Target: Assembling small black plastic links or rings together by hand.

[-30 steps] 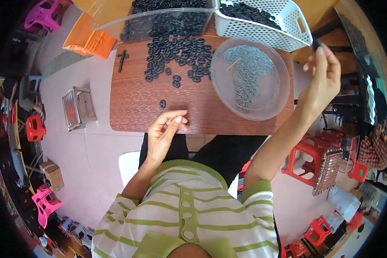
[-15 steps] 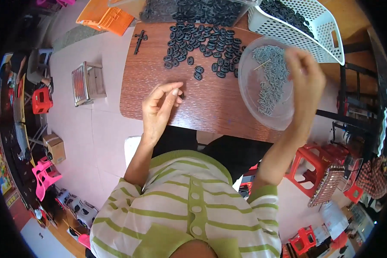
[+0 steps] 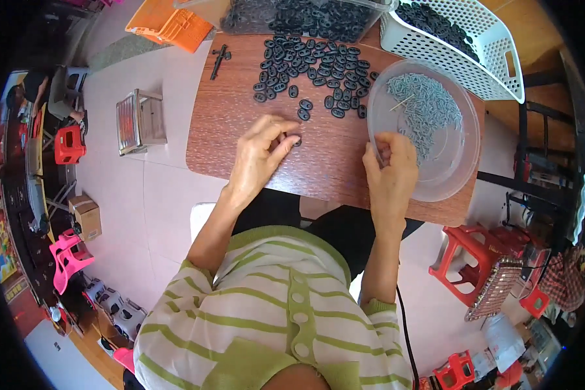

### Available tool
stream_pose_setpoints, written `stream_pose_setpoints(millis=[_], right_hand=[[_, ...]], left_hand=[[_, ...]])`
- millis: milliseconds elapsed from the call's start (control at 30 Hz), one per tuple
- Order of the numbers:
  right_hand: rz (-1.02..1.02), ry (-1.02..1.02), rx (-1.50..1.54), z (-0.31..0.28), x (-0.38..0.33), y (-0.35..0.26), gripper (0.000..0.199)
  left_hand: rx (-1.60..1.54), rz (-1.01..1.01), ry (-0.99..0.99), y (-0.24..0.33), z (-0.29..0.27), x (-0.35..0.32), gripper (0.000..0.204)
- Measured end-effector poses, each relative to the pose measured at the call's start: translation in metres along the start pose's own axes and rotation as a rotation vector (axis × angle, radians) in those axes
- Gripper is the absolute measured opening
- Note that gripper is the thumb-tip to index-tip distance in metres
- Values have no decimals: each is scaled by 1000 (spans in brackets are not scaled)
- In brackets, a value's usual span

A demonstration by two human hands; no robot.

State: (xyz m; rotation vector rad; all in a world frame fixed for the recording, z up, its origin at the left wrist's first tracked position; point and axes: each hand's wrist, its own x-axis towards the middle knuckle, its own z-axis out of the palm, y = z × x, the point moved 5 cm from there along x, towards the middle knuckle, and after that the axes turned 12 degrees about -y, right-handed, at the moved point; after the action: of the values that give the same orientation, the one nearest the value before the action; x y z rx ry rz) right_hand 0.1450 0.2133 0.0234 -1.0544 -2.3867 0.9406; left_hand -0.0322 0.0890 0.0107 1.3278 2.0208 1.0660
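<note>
My left hand (image 3: 261, 155) is closed over the middle of the table. Between thumb and fingers it pinches a small black piece (image 3: 297, 142), of which only an edge shows. My right hand (image 3: 394, 170) is at the near left rim of a round clear plastic tub (image 3: 454, 177), fingers curled together; what they hold, if anything, is hidden. In the tub lies a heap of small grey screw-like pieces (image 3: 429, 107), with a thin pale stick (image 3: 403, 102) on top. Several black oval pieces with two holes (image 3: 335, 68) spread over the far part of the table.
A clear bin (image 3: 299, 19) and a white perforated basket (image 3: 452, 52), both full of black pieces, stand at the far edge. Thin black parts (image 3: 218, 62) lie at the table's far left. Beyond are an orange crate (image 3: 169, 26), a metal-framed stool (image 3: 140, 121) and a red stool (image 3: 465, 260).
My right hand has come from over the tub's far right down to its near left rim. My left hand has moved right and slightly up, its fingers now closer together.
</note>
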Motion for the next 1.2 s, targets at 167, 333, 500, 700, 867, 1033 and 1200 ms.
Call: stream_pose_setpoints(millis=[167,333,500,700,867,1033,1200], right_hand=[[58,76,30,-13,-9,9,16],[57,113,45,-24,-9,20,15],[66,83,29,-24,-11,23,14],[27,33,36,-18,-9,14,15],[50,-23,62,-16,-12,10,17],[27,-66,32,-27,-8,-4,21],[32,-113,129,-26,3,-28,19]], left_hand=[[39,46,32,3,1,12,18],[97,153,72,4,5,18,16],[99,127,58,14,3,8,19],[237,120,9,3,2,-3,25],[155,83,5,0,4,5,18],[107,30,-27,-2,0,7,21],[78,97,-27,-4,-1,4,27]])
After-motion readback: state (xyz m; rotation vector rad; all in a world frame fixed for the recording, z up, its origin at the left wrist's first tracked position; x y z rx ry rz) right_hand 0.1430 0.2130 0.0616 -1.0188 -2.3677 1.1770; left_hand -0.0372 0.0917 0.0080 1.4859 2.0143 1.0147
